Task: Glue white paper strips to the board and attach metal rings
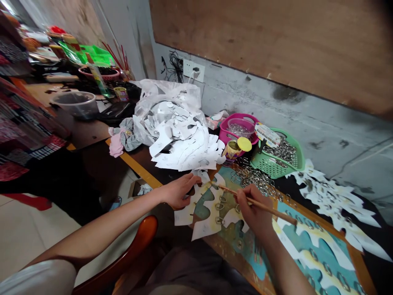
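My right hand [253, 209] grips a thin wooden-handled brush [267, 207], its tip pointing left onto a white wavy-edged cut-out [201, 192] with yellowish smears. The fingers of my left hand [181, 190] are curled at the left edge of that cut-out, gripping it. Beside it lies another white cut-out [208, 227] with metal rings [220, 221] on it. Under them is a stained teal and brown board [229, 237]. To the right of my right hand, more white cut-outs with rings [322, 246] rest on a teal sheet.
A large heap of white cut-outs [181, 139] spills from a plastic bag. Loose metal rings [254, 176] lie before a pink basket [225, 123], an open can [232, 149] and a green basket [276, 164]. White pieces [334, 205] overlap at right. A person [30, 135] is at left.
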### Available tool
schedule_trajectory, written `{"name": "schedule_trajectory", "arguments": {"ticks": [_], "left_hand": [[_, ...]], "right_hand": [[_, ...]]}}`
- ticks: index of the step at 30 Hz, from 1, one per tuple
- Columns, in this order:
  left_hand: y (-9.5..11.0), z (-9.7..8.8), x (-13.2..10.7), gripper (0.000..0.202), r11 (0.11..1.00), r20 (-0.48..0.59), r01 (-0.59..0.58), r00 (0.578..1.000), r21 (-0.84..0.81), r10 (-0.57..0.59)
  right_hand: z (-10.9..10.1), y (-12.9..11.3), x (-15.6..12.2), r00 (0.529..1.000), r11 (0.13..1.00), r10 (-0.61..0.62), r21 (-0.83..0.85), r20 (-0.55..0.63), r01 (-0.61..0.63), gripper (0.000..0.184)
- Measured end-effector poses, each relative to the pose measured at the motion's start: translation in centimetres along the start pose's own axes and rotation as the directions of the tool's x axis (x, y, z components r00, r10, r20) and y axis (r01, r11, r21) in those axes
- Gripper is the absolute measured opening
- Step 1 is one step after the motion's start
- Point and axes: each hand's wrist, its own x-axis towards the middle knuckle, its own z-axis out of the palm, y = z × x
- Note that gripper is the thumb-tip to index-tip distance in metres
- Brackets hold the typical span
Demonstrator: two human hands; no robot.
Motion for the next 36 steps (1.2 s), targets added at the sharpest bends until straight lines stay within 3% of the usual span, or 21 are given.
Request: {"name": "schedule_trajectory", "arguments": {"ticks": [9,13,19,23,26,29,32,36], "left_hand": [[0.0,0.0,0.0,0.066,1.000,0.014,-0.001,1.000,0.013,0.001],[0.0,0.0,0.1,0.066,1.000,0.000,-0.008,1.000,0.022,0.008],[0.1,-0.2,0.1,0.065,1.000,0.000,-0.003,1.000,0.016,0.003],[0.1,-0.2,0.1,0.066,1.000,0.009,-0.007,1.000,0.018,0.007],[0.0,-0.2,0.1,0.067,1.000,0.014,-0.013,1.000,0.013,0.013],[-0.1,-0.2,0.1,0.068,1.000,0.013,-0.019,1.000,0.001,0.019],[-0.1,-0.2,0.1,0.068,1.000,0.013,-0.022,1.000,-0.006,0.023],[0.1,-0.2,0.1,0.065,1.000,0.011,-0.012,1.000,0.009,0.012]], "right_hand": [[-0.2,-1.2,1.6,0.996,0.994,-0.080,-0.069,0.035,0.082,0.029],[-0.1,-1.8,2.2,0.991,0.976,-0.132,-0.172,0.016,0.133,0.028],[0.4,-2.0,1.7,0.985,0.968,-0.173,-0.186,0.003,0.170,0.022],[0.6,-2.0,-0.2,0.988,0.987,-0.142,-0.072,0.060,0.147,0.023],[0.4,-2.1,-1.9,0.993,0.995,-0.074,0.078,0.088,0.067,0.022],[0.1,-2.0,-3.2,0.996,0.993,-0.001,0.119,0.085,-0.009,0.022],[-0.1,-1.8,-3.8,0.982,0.970,0.036,0.229,0.185,-0.079,0.025],[0.1,-1.2,-4.1,0.989,0.961,0.080,0.254,0.124,-0.109,0.024]]}}
